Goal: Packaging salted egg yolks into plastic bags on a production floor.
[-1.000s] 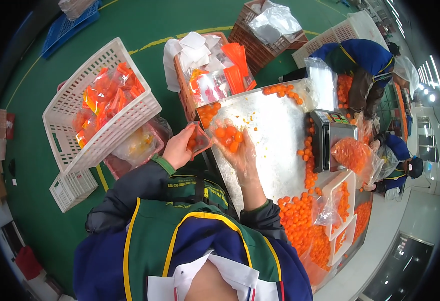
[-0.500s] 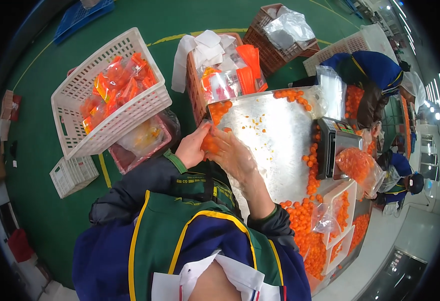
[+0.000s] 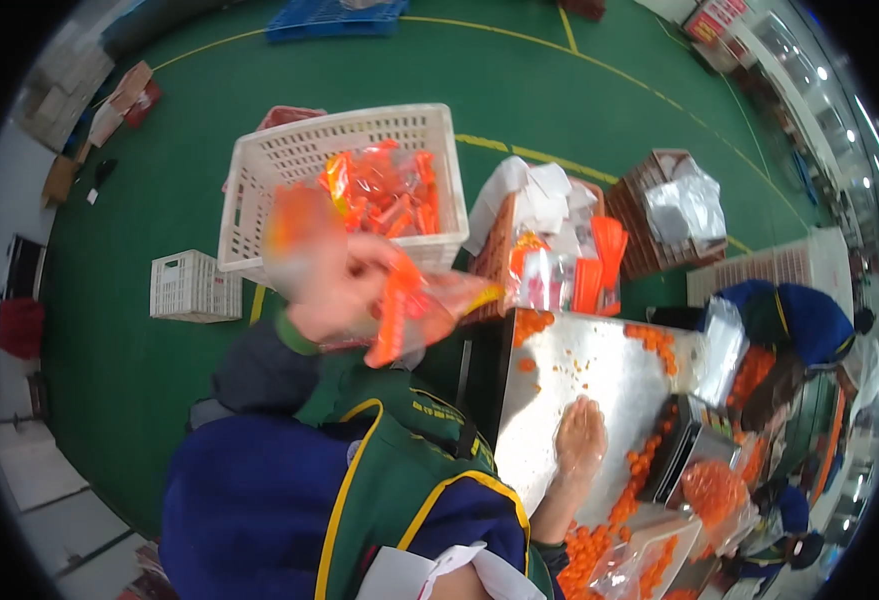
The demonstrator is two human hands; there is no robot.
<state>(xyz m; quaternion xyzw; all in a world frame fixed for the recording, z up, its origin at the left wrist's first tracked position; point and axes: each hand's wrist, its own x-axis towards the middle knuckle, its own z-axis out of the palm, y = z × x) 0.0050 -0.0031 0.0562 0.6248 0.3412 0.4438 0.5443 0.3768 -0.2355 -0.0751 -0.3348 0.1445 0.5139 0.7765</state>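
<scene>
My left hand, smeared by motion, is in front of the white perforated crate. Its fingers are closed around orange-and-clear plastic bags. One bag sticks out to the right of the hand, and a blurred orange bag shows above it, overlapping the crate's near left part. Inside the crate lie several similar orange bags. Over the steel table, my right hand is stretched out with its fingers close together and nothing visible in it. Small round orange fruits lie to its right.
A brown crate of white sheets and orange packaging stands beyond the table. The scale bears a bag of fruit. A co-worker bends at the far right. A small white crate sits on the green floor at left.
The view has swung left. My hands, earlier together around something orange at the table's corner, have parted: the left has moved to the white crate with bags, the right stays over the table.
</scene>
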